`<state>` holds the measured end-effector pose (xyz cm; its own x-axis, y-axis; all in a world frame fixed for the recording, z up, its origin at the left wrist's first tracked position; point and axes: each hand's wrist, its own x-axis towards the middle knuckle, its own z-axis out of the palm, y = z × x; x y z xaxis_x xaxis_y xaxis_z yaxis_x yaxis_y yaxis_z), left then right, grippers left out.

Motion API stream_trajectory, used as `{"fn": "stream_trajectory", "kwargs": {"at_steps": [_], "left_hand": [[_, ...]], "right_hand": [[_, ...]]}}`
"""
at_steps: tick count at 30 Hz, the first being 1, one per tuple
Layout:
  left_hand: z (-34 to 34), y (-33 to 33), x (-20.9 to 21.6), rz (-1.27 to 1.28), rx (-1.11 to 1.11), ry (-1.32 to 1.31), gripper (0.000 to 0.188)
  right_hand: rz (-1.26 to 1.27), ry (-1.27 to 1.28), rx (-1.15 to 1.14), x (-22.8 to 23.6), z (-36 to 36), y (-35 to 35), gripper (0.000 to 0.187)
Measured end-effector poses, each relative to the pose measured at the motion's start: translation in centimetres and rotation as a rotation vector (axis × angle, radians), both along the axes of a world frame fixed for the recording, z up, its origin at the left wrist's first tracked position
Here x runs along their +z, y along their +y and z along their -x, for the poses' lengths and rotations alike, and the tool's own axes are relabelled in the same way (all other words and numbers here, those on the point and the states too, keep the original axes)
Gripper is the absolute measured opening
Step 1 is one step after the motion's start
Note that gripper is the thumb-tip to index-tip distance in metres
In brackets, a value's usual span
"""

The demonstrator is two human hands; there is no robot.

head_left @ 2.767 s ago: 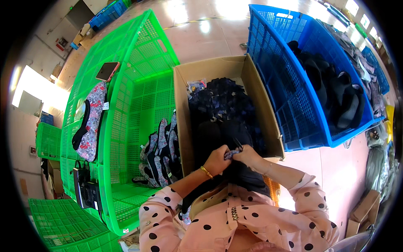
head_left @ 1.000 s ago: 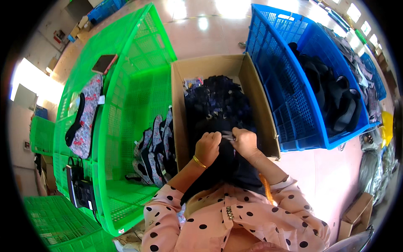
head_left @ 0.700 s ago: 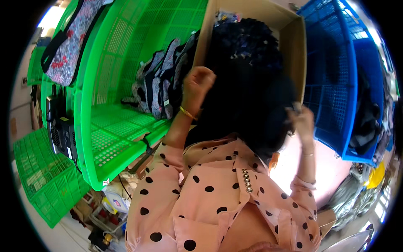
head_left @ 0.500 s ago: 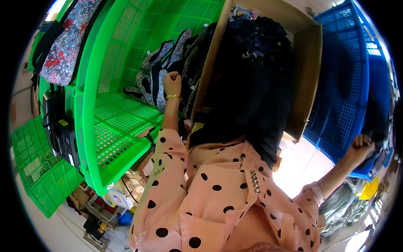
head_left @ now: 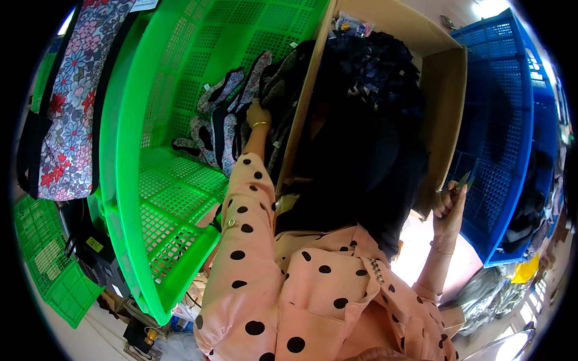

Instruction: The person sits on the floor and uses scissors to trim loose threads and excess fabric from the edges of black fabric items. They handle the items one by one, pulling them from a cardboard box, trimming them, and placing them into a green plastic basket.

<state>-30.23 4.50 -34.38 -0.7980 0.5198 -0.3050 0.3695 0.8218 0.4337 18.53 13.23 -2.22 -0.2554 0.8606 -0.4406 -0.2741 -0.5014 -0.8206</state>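
Observation:
My left hand (head_left: 257,114) reaches into the green plastic crate (head_left: 123,174), fingers curled against a row of padded fabric pieces. Some are floral pieces (head_left: 226,137) with dark edging; a darker grey piece (head_left: 276,84) lies right beside the fingers. How much of the cloth is pinched is partly hidden. Raised near the right wall of the cardboard box, my right hand (head_left: 447,212) is closed around small thread snips (head_left: 463,179), whose thin pointed tips stick out above the fingers.
The cardboard box (head_left: 442,105) holds a heap of small dark pieces (head_left: 376,69). To the right stand blue crates (head_left: 490,126) with dark items inside. A floral padded strap (head_left: 69,120) hangs over the green crate's left side. Clear plastic bags (head_left: 481,295) lie at lower right.
My right hand has come up and left from the blue crate's edge, and the snips now show in it. My left hand has shifted slightly right and farther in among the fabric pieces.

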Motion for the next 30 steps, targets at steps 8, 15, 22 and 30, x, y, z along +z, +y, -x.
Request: {"fn": "stream_trajectory", "kwargs": {"at_steps": [8, 15, 22, 30], "left_hand": [[-4.6, -0.7, 24.1, -0.634, -0.63, 0.366, 0.031], [-15.3, -3.1, 37.4, -0.622, -1.135, -0.348, 0.035], [-22.4, -4.6, 33.9, -0.501, -1.211, -0.667, 0.037], [-27.2, -5.2, 30.8, -0.574, -1.187, -0.755, 0.03]], "right_hand": [[-0.687, -0.727, 0.139, 1.8, 5.5, -0.6, 0.029], [-0.87, -0.638, 0.592, 7.2, 7.6, -2.8, 0.048], [-0.307, -0.386, 0.522, 0.8, -1.6, -9.9, 0.03], [-0.368, -0.509, 0.439, -2.2, -4.7, -13.4, 0.031]]}}
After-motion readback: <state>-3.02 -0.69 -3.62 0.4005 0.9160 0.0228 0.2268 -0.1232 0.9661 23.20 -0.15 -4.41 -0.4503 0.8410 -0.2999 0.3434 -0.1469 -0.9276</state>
